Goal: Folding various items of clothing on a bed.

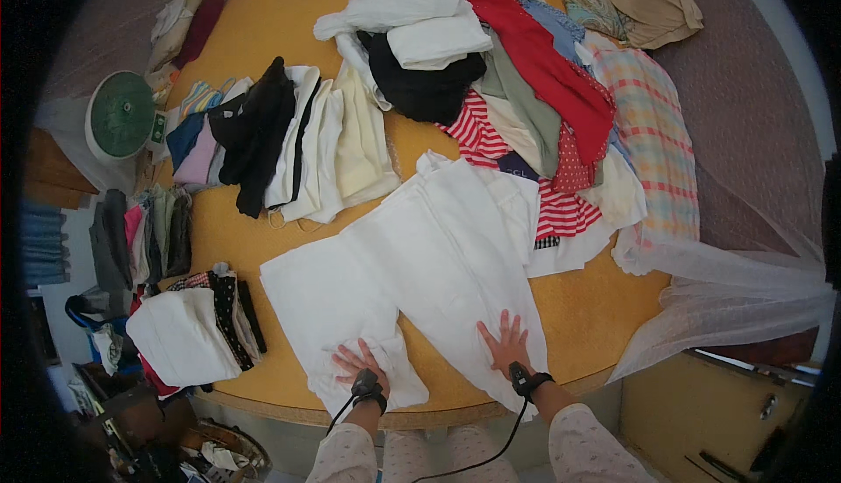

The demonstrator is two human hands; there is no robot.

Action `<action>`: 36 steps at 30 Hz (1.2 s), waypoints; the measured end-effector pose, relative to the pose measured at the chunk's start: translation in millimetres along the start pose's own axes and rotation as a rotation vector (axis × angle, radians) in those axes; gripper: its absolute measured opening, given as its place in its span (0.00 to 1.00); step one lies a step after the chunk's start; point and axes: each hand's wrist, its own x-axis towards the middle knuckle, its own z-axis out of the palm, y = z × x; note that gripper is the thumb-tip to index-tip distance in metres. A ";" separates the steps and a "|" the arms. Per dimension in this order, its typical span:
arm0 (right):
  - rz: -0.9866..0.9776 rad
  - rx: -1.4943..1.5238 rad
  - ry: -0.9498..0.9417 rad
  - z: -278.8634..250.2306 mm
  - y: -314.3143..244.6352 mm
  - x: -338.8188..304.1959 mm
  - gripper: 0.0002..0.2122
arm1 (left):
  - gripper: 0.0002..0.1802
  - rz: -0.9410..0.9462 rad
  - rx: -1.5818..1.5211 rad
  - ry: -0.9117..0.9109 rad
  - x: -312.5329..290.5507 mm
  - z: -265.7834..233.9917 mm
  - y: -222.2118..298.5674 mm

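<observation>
A pair of white trousers (420, 229) lies spread on the yellow-orange surface, its waist end up toward the clothes pile and its two legs toward me. My left hand (361, 365) rests with fingers spread on the lower end of the left leg, where the cloth is bunched and creased. On the right leg, near its hem, my right hand (505, 345) lies flat with fingers apart. Neither hand grips the cloth. Each wrist wears a black strapped device with a cable.
A mixed heap of clothes (561, 89) lies beyond the trousers. Folded garments (307, 150) stand in a row at far left, with smaller stacks (180, 330) nearer. A round green-faced device (121, 115) is at the left edge. White netting (727, 317) hangs at right.
</observation>
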 end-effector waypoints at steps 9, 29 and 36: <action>0.016 0.157 0.057 -1.0 2.4 -3.2 0.41 | 0.46 0.014 0.033 -0.049 0.9 -1.5 1.6; -0.002 0.056 0.006 -6.4 -0.9 -0.4 0.51 | 0.47 0.007 0.166 0.085 1.1 8.1 -1.2; -0.009 0.032 -0.049 -9.2 2.7 -1.8 0.53 | 0.45 0.027 0.150 0.074 -1.0 1.7 2.0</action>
